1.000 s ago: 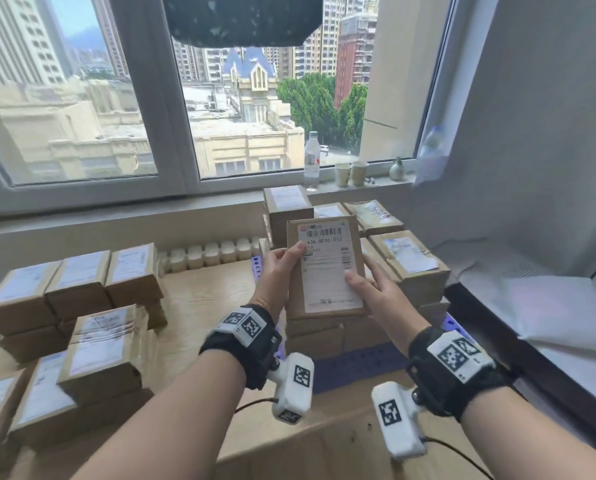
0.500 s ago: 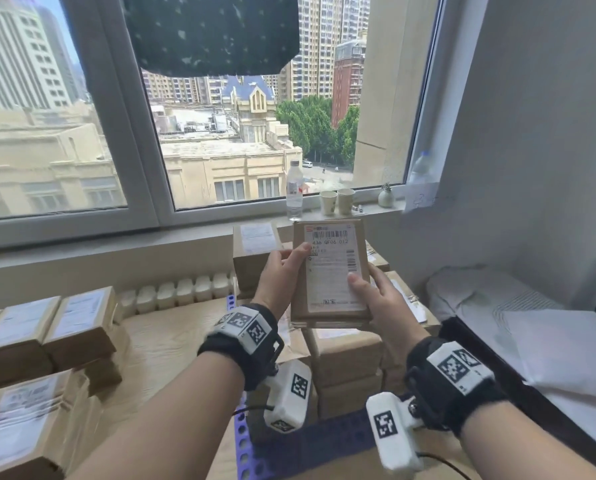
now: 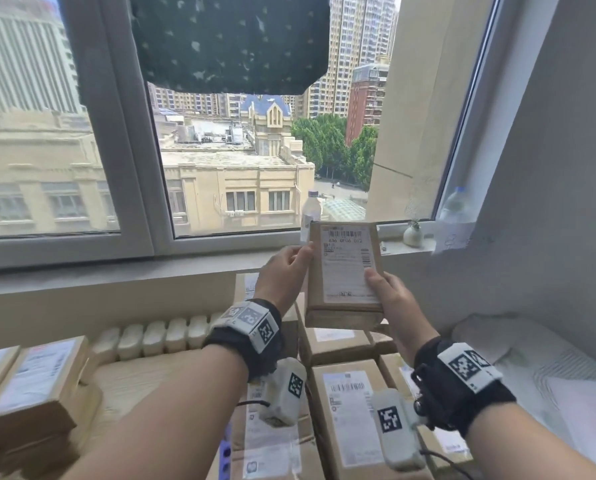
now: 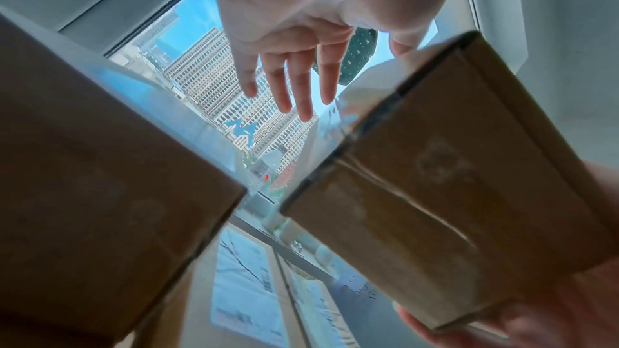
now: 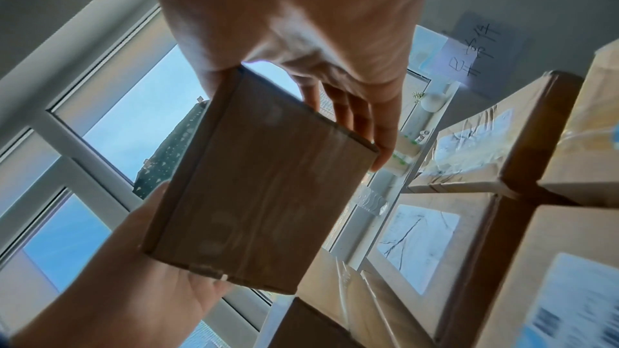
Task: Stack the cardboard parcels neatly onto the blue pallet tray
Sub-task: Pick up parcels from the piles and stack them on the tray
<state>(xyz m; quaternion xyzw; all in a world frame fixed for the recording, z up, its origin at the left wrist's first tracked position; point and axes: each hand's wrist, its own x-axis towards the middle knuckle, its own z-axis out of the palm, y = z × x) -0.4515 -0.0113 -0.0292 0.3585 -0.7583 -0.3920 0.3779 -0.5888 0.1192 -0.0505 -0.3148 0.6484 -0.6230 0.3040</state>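
Note:
A brown cardboard parcel (image 3: 345, 271) with a white barcode label is held up in front of the window sill. My right hand (image 3: 390, 299) pinches its right near corner, thumb on the label and fingers (image 5: 361, 126) underneath. My left hand (image 3: 286, 271) lies at the left edge with only the thumb against it. The fingers (image 4: 301, 89) are straight and spread in the air. Below, several labelled parcels (image 3: 352, 410) sit stacked on the blue pallet tray (image 3: 225, 455), of which only a sliver shows.
More loose parcels (image 3: 29, 386) lie on the wooden table at the left. A row of white blocks (image 3: 158, 337) runs along the wall. A water bottle (image 3: 311, 213) and a small vase (image 3: 412, 233) stand on the sill. White sheets (image 3: 549, 375) lie at right.
The parcel has risen and moved forward above the stack on the tray. The left hand's fingers have come away from its edge. The view has shifted right and nearer the window.

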